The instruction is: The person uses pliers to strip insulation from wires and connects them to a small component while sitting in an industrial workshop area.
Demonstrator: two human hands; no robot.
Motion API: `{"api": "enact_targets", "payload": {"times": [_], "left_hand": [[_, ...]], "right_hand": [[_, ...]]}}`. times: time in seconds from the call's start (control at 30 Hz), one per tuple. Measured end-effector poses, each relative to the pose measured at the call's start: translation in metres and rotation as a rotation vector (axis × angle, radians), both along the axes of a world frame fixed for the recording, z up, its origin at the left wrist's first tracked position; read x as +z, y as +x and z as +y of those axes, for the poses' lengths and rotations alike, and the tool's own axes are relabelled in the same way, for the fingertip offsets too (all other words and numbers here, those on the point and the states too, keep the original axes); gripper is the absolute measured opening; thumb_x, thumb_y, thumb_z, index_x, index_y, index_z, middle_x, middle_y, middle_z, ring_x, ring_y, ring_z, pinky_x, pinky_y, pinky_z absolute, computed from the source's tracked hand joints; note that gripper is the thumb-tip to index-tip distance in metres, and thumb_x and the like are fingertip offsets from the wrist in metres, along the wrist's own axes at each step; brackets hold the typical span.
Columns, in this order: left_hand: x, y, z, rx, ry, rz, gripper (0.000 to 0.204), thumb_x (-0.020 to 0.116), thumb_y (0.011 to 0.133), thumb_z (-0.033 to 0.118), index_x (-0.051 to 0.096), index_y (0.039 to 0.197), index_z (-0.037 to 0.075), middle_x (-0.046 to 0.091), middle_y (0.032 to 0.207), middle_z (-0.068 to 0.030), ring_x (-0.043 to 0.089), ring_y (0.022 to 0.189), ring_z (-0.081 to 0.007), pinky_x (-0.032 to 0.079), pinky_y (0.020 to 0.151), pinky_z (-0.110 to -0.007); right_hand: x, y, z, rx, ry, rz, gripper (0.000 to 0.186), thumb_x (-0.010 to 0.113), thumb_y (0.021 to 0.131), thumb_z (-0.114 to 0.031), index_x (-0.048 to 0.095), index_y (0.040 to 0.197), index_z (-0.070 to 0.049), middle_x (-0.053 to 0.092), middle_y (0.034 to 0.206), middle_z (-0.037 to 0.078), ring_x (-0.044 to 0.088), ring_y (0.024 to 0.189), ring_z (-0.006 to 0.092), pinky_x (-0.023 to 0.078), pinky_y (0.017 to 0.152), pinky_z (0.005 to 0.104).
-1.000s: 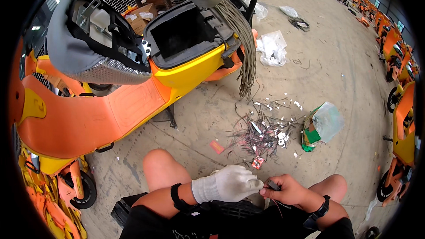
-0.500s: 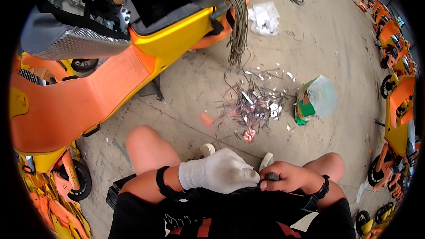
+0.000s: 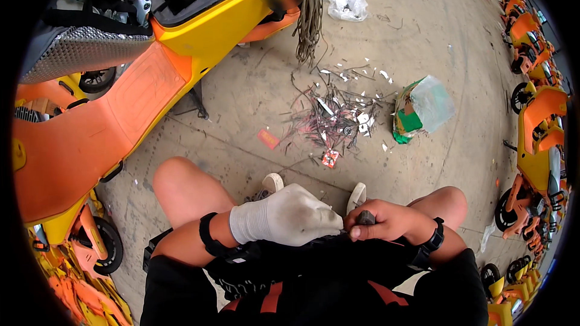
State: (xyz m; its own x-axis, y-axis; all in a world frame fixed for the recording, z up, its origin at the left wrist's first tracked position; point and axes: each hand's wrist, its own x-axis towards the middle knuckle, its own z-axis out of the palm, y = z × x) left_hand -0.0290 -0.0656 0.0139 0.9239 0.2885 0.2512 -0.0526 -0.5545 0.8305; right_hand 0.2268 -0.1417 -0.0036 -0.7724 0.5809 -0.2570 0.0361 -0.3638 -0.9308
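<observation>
My left hand, in a whitish work glove, is closed with its fingertips pinched together. Whatever it pinches is hidden or too small to name. Right beside it, my bare right hand is wrapped round a small tool with a dark, blocky handle. The working end of that tool sits between the two hands and cannot be made out. Both hands meet low over my lap, between my bent knees. On the floor ahead lies a tangled heap of cut wire scraps with white bits among it.
A green and clear plastic bag stands right of the scraps. At the left is a yellow and orange scooter, with a bundle of cables hanging at its end. More scooters line the right side. A clear bag lies farther off.
The view has shifted a little, so the floor things sit higher and farther left. My hands stay together, and the dark handle shows slightly more above my right fist.
</observation>
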Motion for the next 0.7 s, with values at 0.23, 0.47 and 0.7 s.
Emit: {"api": "enact_targets", "payload": {"times": [0.23,0.47,0.7], "left_hand": [[-0.001,-0.005,-0.002,-0.027,-0.002,0.013,0.011,0.067,0.091,0.019,0.067,0.093,0.008,0.064,0.072,-0.007,0.066,0.065,-0.0277,0.053,0.059,-0.038],[0.001,-0.013,-0.005,-0.012,0.017,0.06,0.012,0.067,0.09,0.02,0.065,0.09,0.008,0.064,0.072,-0.0074,0.066,0.065,-0.0276,0.052,0.059,-0.038],[-0.008,-0.013,0.004,0.108,0.174,0.089,0.01,0.069,0.087,0.019,0.065,0.089,0.01,0.06,0.067,-0.0055,0.063,0.064,-0.0275,0.048,0.06,-0.039]], "right_hand": [[-0.011,0.003,-0.007,0.037,-0.075,-0.003,0.025,0.065,0.1,-0.024,0.066,0.098,0.0,0.06,0.078,0.001,0.054,0.076,0.0104,0.045,0.07,0.0277],[-0.005,-0.005,-0.001,0.093,0.031,-0.032,0.025,0.065,0.1,-0.025,0.067,0.1,0.0,0.065,0.082,0.003,0.057,0.076,0.013,0.047,0.071,0.0294],[0.006,-0.01,0.015,0.098,0.191,-0.086,0.025,0.068,0.099,-0.024,0.07,0.109,-0.001,0.074,0.102,0.007,0.066,0.095,0.0117,0.052,0.084,0.028]]}}
